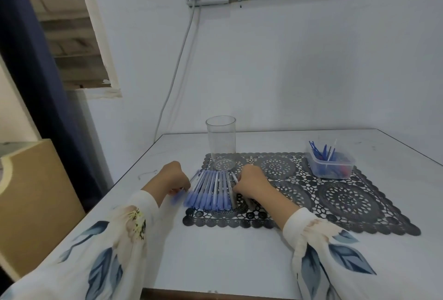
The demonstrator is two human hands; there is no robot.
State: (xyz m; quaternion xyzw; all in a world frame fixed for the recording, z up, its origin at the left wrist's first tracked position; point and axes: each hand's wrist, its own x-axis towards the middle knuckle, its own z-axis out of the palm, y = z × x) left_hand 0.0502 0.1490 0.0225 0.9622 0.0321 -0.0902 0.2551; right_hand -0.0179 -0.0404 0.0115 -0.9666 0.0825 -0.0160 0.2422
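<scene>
— So, lying where from the hands?
— Left hand (171,178) curled, pinching the blurred leftmost pen (177,196). Row of pens (211,189) just between, long axes pointing toward the glass (221,141). Right hand (251,183) curled at the right edge, hold unclear.

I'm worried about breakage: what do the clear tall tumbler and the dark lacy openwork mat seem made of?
Clear tall tumbler: transparent, glossy, thin-walled; glass or clear plastic, cannot tell. Dark lacy openwork mat: likely moulded vinyl, given its crisp cut-outs, flat lie and slight sheen.
</scene>
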